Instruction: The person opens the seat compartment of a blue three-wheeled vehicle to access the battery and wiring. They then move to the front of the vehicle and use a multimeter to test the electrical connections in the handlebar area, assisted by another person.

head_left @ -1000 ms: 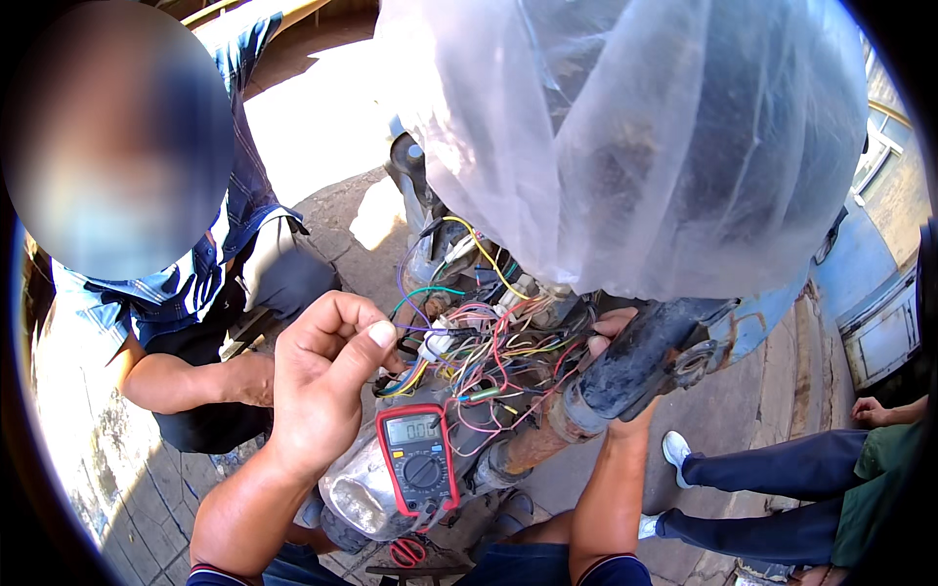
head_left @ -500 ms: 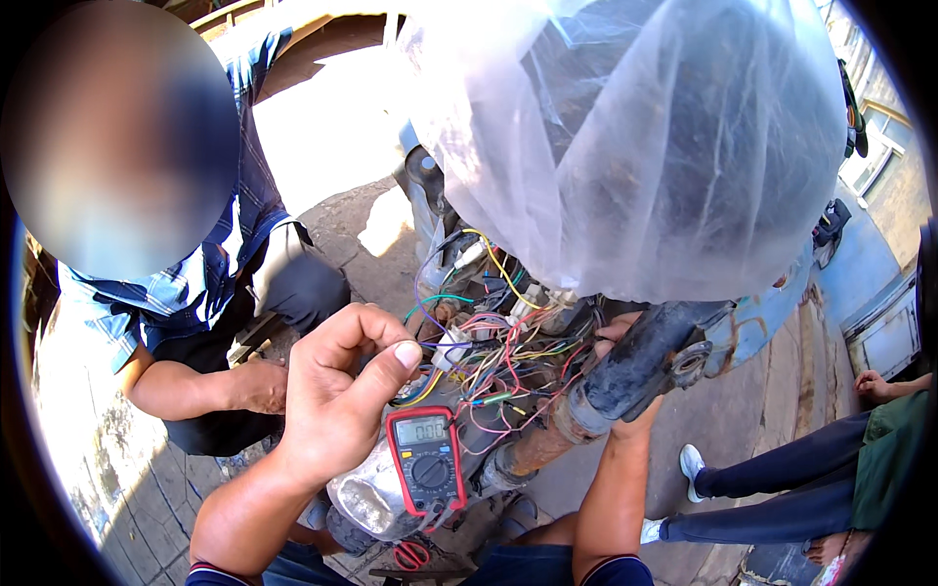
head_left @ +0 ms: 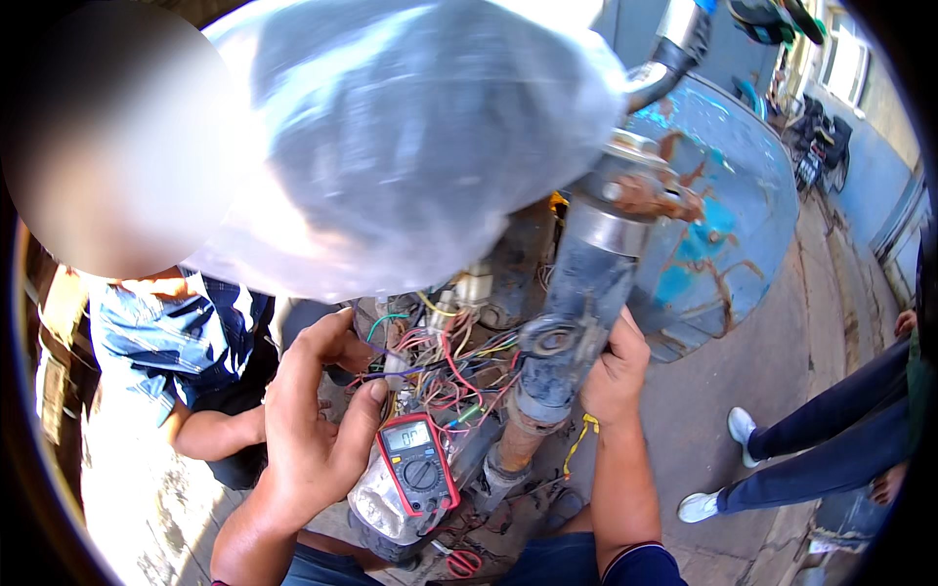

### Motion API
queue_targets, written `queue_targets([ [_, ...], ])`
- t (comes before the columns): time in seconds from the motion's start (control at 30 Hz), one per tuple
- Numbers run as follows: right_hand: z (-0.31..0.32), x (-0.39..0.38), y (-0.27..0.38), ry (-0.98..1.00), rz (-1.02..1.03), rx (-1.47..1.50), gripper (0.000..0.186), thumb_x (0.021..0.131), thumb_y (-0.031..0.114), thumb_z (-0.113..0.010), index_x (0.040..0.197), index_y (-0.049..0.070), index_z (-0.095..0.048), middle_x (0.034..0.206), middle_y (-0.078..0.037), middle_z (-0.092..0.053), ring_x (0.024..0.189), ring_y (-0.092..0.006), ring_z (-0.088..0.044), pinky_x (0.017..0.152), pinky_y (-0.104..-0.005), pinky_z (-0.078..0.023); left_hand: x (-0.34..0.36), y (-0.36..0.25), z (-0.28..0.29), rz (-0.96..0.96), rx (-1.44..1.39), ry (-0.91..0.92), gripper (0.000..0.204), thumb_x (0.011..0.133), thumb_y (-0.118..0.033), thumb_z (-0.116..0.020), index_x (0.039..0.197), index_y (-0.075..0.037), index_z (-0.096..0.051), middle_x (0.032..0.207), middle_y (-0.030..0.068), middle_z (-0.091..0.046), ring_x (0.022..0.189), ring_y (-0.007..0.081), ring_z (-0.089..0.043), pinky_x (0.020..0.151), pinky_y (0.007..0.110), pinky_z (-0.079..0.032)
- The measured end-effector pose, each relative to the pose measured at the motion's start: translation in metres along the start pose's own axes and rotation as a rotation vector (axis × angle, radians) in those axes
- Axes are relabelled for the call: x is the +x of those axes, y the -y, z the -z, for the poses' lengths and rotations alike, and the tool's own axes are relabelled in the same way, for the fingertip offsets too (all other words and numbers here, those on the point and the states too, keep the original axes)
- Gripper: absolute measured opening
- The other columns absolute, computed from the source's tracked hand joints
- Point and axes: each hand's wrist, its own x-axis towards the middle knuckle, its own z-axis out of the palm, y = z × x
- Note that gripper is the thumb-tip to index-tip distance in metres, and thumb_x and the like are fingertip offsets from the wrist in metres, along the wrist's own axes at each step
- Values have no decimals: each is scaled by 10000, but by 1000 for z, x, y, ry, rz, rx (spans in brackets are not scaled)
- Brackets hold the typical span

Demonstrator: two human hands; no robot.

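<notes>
My left hand (head_left: 318, 420) is open, thumb and forefinger apart, beside a purple wire (head_left: 399, 373) at the left of a tangle of coloured wires (head_left: 459, 356). Just right of the thumb, a red-framed multimeter (head_left: 420, 467) rests on a pale, worn rounded part. My right hand (head_left: 618, 376) is at the right side of a dark, scuffed metal tube (head_left: 576, 303). Its fingers look curled, but the tube partly hides them and whatever they hold. A yellow wire (head_left: 581, 437) dangles beside that wrist.
Clear plastic sheeting (head_left: 410, 146) covers a bulky part above the wires. A rusted blue metal panel (head_left: 723, 234) stands beyond the tube. Red-handled scissors (head_left: 462, 563) lie low down. One person in a checked shirt (head_left: 161, 337) sits at left; another person's legs (head_left: 811, 430) are at right.
My left thumb and forefinger have spread from a pinch near the purple wire. My right hand has drawn back from the wires to the tube's right side. The view has shifted right.
</notes>
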Motion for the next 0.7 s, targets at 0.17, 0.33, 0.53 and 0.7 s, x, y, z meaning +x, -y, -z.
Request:
queue_targets([
  [0.17,9,4,-11,-14,-131,358,309,888,-136,-690,1187,-59,-675,1039,-102,-685,894,-133,-683,749,-269,-552,10,-44,-18,-482,489,28,391,821,65,-673,1204,69,-595,1088,210,-607,1001,327,-581,911,422,-469],
  [0.33,21,8,-20,28,-53,353,336,906,-128,-669,1230,-47,-633,1052,-116,-705,893,-162,-705,768,-292,-575,14,-76,-55,-650,882,-88,365,793,-8,-777,1133,-6,-643,1131,207,-576,1079,363,-543,923,507,-420],
  [0.53,30,15,-34,64,-30,409,327,906,-127,-663,1219,-35,-634,1023,-106,-705,858,-156,-699,730,-291,-563,3,-80,-66,-452,812,-20,328,803,96,-724,1112,14,-649,1081,212,-609,951,339,-619,792,412,-488],
  [0.7,32,20,-37,100,-14,413,296,892,-126,-666,1170,-26,-647,997,-103,-701,825,-162,-693,684,-294,-548,16,-82,-82,-279,779,184,206,793,123,-645,984,52,-679,973,190,-684,924,359,-684,810,424,-526],
])
